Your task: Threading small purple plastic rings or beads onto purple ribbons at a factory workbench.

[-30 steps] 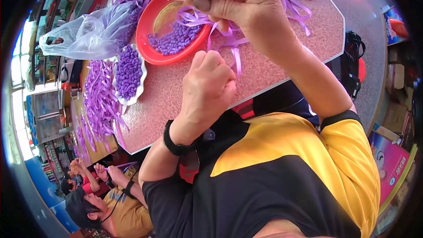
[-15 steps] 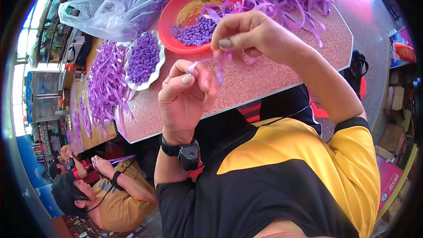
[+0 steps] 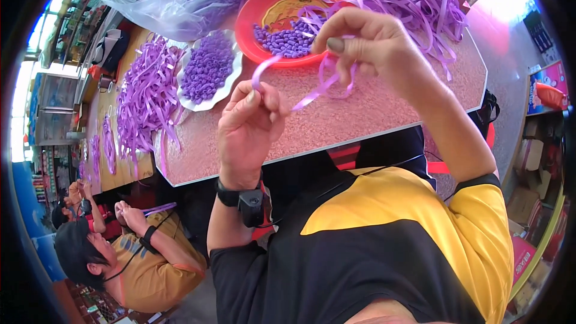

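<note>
Purple ribbon (image 3: 309,98) strung between the hands above the pink bench (image 3: 360,117), just on the near side of the red dish (image 3: 245,45) of purple beads (image 3: 289,42). Ribbon clamped between thumb and forefinger of the left hand (image 3: 247,129), a short curved length left standing above the grip. Fingertips of the right hand (image 3: 373,45) brought close together; whether anything is pinched there cannot be told. Slack loop hung beneath. Best handled, it is judged, with the ribbon kept flat, twists eased out, slack held clear of the dish.
</note>
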A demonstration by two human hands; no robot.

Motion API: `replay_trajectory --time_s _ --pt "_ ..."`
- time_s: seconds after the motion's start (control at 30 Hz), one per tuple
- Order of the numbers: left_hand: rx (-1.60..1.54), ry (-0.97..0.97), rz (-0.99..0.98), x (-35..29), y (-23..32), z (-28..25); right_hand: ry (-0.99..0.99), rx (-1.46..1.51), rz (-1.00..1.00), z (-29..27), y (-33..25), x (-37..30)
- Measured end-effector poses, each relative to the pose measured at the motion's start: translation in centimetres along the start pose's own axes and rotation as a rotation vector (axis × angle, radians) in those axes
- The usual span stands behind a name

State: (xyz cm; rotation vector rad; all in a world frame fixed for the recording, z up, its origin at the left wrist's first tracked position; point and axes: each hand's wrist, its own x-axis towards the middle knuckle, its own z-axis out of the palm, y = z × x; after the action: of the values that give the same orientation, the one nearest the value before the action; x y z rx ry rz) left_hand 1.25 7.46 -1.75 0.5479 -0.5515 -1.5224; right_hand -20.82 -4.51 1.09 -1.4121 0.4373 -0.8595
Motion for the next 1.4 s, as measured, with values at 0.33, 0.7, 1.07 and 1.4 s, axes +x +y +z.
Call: replay_trajectory --time_s 0.33,0.7,1.07,1.4 --pt "-0.377 -0.11 0.025 0.3 0.3 -2.2 -0.023 0.049 0.265 2.7 3.4 -2.0" --pt "-0.117 0.014 0.05 0.5 0.6 -2.4 -0.073 -0.437 0.141 1.9 2.9 -4.5" --pt "0.17 0.123 -0.024 2.4 -0.1 0.2 -0.066 -0.951 -0.416 1.2 -0.8 0.8" --pt "0.244 0.128 -0.091 4.3 -0.4 0.4 -0.039 -0.912 -0.478 -0.1 1.3 1.8"
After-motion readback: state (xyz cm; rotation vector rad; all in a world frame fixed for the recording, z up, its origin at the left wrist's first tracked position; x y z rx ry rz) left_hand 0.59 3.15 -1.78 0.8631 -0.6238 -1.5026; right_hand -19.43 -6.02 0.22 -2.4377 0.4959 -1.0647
